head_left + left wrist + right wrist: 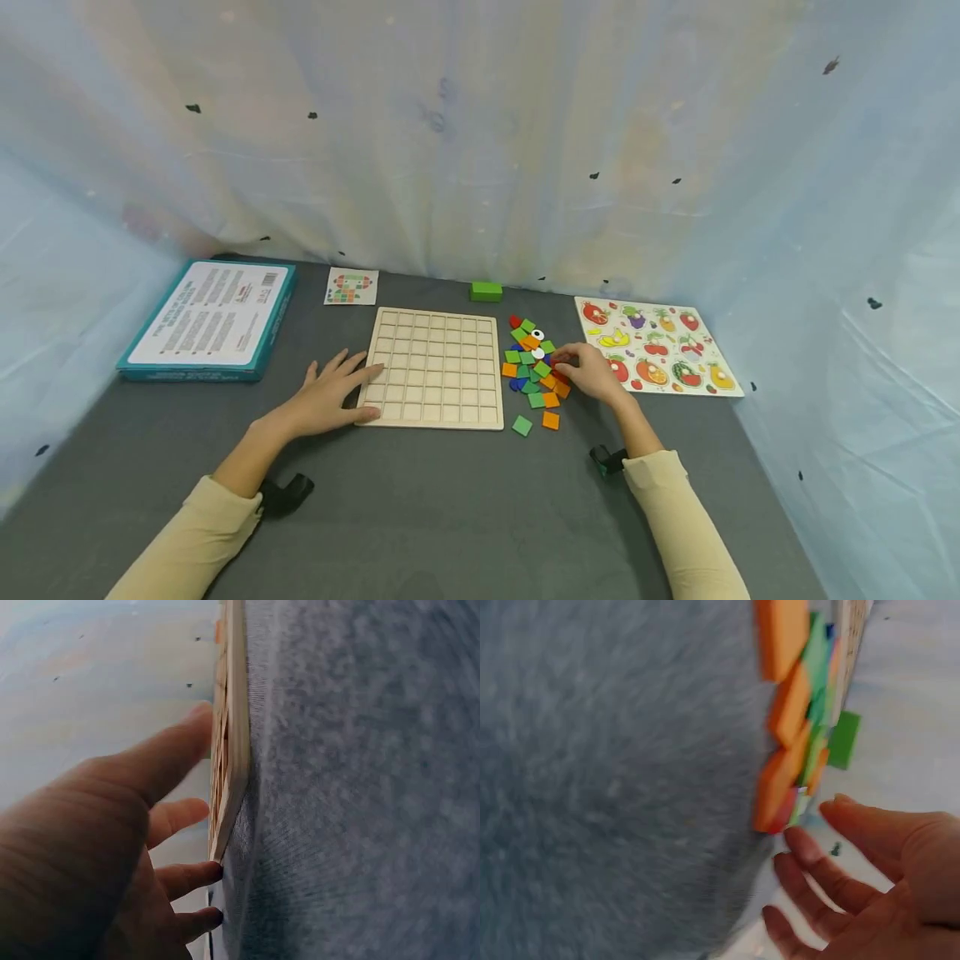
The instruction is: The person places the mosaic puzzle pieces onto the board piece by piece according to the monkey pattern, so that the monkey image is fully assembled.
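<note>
A pale wooden grid board [437, 369] with square recesses lies flat on the dark table. My left hand [330, 398] rests at its left edge, fingers spread, with the thumb and index finger over the rim. To the right of the board lies a loose pile of small coloured tiles [532, 387] in green, orange, red, blue and white. At the pile's right side is my right hand [591, 371]. Seen from the right wrist, its fingertips are beside a red tile [783, 812], with thumb and index finger apart. Whether they touch the tile I cannot tell.
A teal and white box [210, 317] lies at the far left, with a printed pattern card [352, 286] to its right. A green block [486, 292] stands behind the board. The fruit picture board [654, 346] lies at the right. A pale curtain [480, 150] hangs behind the table.
</note>
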`<action>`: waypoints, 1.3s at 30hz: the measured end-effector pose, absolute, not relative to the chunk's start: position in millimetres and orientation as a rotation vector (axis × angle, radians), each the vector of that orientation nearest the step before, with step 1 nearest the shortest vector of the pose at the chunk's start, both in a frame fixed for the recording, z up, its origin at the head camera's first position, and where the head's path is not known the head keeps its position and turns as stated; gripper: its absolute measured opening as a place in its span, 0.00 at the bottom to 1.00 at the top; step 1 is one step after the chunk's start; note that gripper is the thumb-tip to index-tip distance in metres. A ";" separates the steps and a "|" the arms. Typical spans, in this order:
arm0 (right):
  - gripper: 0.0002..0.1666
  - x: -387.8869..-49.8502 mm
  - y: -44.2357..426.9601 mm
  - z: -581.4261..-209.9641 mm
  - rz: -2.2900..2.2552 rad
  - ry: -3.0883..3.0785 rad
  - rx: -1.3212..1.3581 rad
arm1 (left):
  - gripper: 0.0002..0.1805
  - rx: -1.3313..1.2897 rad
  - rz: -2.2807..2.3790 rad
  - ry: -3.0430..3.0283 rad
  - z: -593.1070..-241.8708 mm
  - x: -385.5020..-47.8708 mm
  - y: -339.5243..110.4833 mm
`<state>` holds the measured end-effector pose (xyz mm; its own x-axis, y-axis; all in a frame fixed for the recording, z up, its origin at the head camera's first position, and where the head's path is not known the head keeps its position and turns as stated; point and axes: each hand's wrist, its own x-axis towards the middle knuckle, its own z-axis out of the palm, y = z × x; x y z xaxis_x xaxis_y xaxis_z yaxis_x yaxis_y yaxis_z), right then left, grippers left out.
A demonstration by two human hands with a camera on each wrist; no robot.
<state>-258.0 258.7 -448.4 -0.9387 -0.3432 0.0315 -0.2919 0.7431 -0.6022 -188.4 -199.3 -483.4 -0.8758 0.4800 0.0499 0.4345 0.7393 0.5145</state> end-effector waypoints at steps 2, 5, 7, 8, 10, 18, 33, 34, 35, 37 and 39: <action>0.12 -262.8 259.7 -453.5 -0.975 2.857 -0.515 | 0.45 0.750 0.820 2.846 -488.7 -189.8 -202.0; 0.11 -268.4 258.2 -458.8 -0.954 2.881 -0.510 | 0.47 0.757 0.828 2.842 -493.1 -192.5 -205.4; 0.10 -271.6 256.2 -460.1 -0.942 2.903 -0.504 | 0.48 0.764 0.834 2.835 -493.9 -194.2 -207.0; 0.10 -273.0 255.1 -460.1 -0.936 2.912 -0.508 | 0.49 0.768 0.836 2.832 -494.0 -195.2 -207.6; 0.09 -275.5 253.2 -459.4 -0.930 2.923 -0.503 | 0.50 0.775 0.836 2.826 -493.9 -196.3 -208.8; 0.08 -278.2 249.2 -458.0 -0.924 2.907 -0.449 | 0.51 0.785 0.832 2.816 -492.7 -196.0 -210.6; 0.08 -283.0 252.2 -456.7 -0.916 2.791 -0.455 | 0.51 0.804 0.853 2.836 -501.3 -198.5 -212.0; 0.08 -282.7 252.3 -456.5 -0.911 2.790 -0.454 | 0.51 0.804 0.856 2.835 -501.4 -198.4 -212.2; 0.08 -282.6 252.5 -456.9 -0.905 2.792 -0.448 | 0.51 0.804 0.857 2.836 -501.6 -198.4 -212.4; 0.07 -282.6 252.8 -457.3 -0.895 2.798 -0.433 | 0.51 0.803 0.865 2.833 -501.3 -198.2 -212.5; 0.07 -282.6 253.6 -457.5 -0.890 2.806 -0.424 | 0.51 0.802 0.871 2.834 -501.9 -198.4 -212.7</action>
